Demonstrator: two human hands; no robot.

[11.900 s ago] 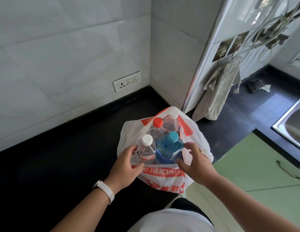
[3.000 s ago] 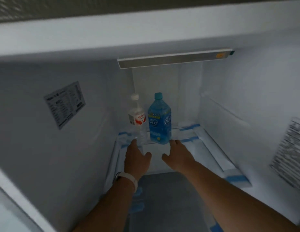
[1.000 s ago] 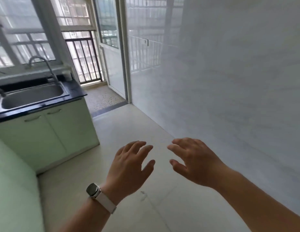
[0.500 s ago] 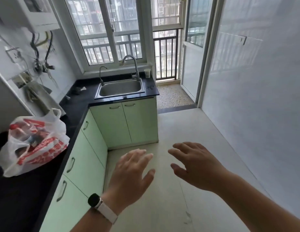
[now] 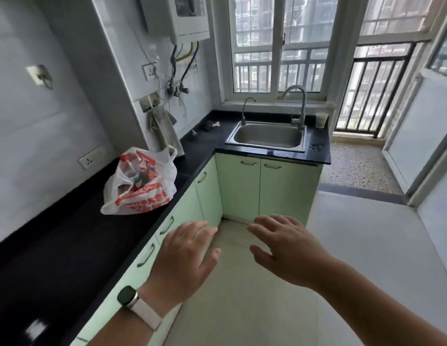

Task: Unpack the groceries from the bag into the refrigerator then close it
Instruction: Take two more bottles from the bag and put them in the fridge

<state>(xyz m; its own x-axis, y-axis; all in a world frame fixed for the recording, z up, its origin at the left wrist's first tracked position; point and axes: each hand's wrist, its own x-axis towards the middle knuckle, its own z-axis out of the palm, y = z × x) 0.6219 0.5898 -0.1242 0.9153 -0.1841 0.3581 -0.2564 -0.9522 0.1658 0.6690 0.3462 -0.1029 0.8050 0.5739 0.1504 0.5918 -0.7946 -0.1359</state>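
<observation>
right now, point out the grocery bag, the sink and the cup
grocery bag (image 5: 143, 197): head view, its red-printed front
sink (image 5: 267, 136): head view, bare basin floor
cup (image 5: 321, 120): head view, its side

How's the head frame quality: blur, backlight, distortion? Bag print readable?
Head view: motion blur smears the left wall and near counter; the bag is soft, print unreadable. Daylight from the window is bright but not blown out; sink evenly lit. Wide-angle tilts the door at right. Both the left hand and right hand fairly sharp.
</observation>
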